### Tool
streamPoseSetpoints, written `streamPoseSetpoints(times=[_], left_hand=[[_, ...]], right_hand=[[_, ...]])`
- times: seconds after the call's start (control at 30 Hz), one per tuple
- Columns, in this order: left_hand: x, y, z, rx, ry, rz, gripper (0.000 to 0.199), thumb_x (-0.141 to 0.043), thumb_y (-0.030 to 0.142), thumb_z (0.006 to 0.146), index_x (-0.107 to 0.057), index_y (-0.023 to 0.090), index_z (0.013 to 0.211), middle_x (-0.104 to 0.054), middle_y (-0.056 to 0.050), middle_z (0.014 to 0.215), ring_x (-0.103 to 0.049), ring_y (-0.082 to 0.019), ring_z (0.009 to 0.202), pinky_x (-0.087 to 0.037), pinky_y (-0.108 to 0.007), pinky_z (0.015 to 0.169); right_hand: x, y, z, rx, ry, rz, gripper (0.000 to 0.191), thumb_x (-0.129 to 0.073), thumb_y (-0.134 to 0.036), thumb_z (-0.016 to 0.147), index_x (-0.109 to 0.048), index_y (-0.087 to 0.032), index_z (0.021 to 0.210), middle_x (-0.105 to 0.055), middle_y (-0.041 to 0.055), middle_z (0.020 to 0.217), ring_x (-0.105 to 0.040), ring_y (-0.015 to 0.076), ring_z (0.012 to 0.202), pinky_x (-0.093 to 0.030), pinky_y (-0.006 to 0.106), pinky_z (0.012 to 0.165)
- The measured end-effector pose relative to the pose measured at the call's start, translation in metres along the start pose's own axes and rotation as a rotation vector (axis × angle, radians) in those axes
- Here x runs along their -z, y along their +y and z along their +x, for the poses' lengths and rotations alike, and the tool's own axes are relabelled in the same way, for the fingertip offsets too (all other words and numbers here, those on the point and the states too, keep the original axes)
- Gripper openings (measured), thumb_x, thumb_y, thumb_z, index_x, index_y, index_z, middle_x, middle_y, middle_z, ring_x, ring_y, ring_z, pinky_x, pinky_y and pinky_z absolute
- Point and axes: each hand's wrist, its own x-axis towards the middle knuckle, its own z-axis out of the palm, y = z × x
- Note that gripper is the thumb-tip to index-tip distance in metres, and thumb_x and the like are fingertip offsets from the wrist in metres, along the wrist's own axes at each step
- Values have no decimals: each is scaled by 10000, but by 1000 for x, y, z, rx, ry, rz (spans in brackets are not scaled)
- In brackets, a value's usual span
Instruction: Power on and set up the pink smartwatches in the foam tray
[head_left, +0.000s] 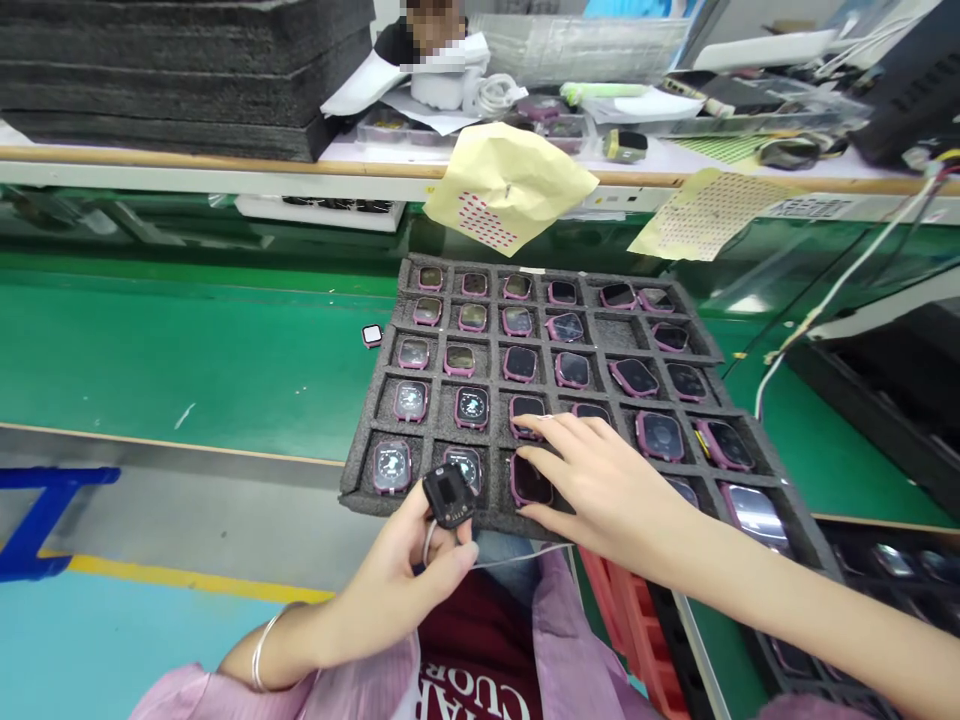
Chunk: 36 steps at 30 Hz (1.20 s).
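A small square black device [448, 495], with a dark window and metal contacts on its face, is held in my left hand [427, 565] in front of the foam tray [495, 515]. A thin pale cable [525, 556] runs rightward from near that hand. My right hand [581, 480] reaches over the tray's front row, its thumb and fingers around the edges of a purple-cased smartwatch [534, 482] with a dark screen. The watch still lies in its compartment. Beside it, another smartwatch [463, 468] with a lit dial is partly hidden by the black device.
Similar watches fill most compartments; one slot [621, 335] holds none. A small white-screened watch [372, 335] lies on the green bench [225, 350], left of the tray. Paper sheets [510, 185] hang from the shelf. A white cable [825, 290] drops at right. Another tray [847, 650] sits lower right.
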Motion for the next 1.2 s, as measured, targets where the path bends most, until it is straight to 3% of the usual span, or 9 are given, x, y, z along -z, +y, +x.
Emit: streamPoseSetpoints(times=[0.3, 0.47, 0.57, 0.7, 0.87, 0.93, 1.0, 1.07, 1.2], left_hand=[[-7, 11, 17, 0, -67, -42, 317, -577, 283, 869, -471, 213, 1159, -522, -13, 938, -355, -31, 535, -297, -169, 469], [-2, 11, 20, 80, -157, -84, 379, -658, 279, 810, -506, 206, 1149, -567, -46, 1027, -351, -16, 514, -289, -163, 452], [-3, 10, 23, 108, -172, -76, 405, -707, 307, 768, -546, 200, 1123, -576, -10, 881, -351, -24, 503, -284, -174, 452], [-8, 4, 24, 130, -135, -46, 387, -646, 390, 815, -522, 179, 1115, -423, 81, 566, -330, -37, 413, -238, -178, 393], [-14, 4, 24, 104, -75, -10, 330, -566, 416, 866, -532, 163, 1075, -390, 95, 542, -288, -25, 363, -215, -173, 355], [-17, 6, 25, 66, -60, -11, 336, -580, 387, 861, -546, 167, 1112, -489, 58, 641, -383, -39, 429, -310, -175, 403], [-20, 7, 25, 11, -31, -2, 331, -595, 350, 856, -565, 169, 1132, -576, 3, 784, -528, -97, 637, -434, -204, 573], [-21, 6, 25, -14, -13, 14, 317, -608, 324, 849, -586, 164, 1121, -609, -35, 897, -556, -158, 851, -456, -252, 743], [-20, 6, 24, 1, -6, 29, 244, -602, 308, 854, -615, 149, 1038, -615, -36, 899, -543, -148, 814, -444, -255, 739]], right_hand=[[0, 8, 0, -1, -6, 8, 346, -791, -347, 665, -673, -118, 896, -563, 214, 1234, -545, 384, 1081, -480, 522, 823], [15, 5, -1, -46, 75, 338, 320, -759, -284, 678, -650, -166, 955, -573, 147, 1207, -557, 307, 1118, -493, 449, 905], [23, -7, 3, 14, 141, 476, 345, -729, -278, 725, -618, -185, 1039, -575, 130, 1217, -555, 267, 1135, -498, 393, 918], [12, -23, 12, 140, 206, 373, 300, -650, -227, 792, -598, -146, 1076, -643, 141, 1118, -593, 264, 1039, -492, 432, 890], [0, -24, 12, 140, 168, 421, 326, -606, -202, 818, -560, -142, 1136, -673, 110, 1054, -622, 236, 959, -511, 399, 841], [0, -22, 9, 131, 163, 440, 343, -605, -197, 824, -542, -145, 1156, -664, 108, 1079, -619, 236, 979, -508, 399, 861], [2, -20, 7, 143, 128, 468, 335, -601, -201, 840, -529, -144, 1162, -652, 109, 1104, -615, 233, 994, -511, 392, 870], [4, -19, 7, 155, 55, 521, 300, -586, -202, 861, -525, -154, 1151, -641, 101, 1113, -616, 217, 990, -524, 359, 855], [6, -19, 9, 143, -21, 590, 273, -586, -174, 852, -527, -165, 1118, -626, 87, 1091, -617, 200, 972, -536, 317, 821]])
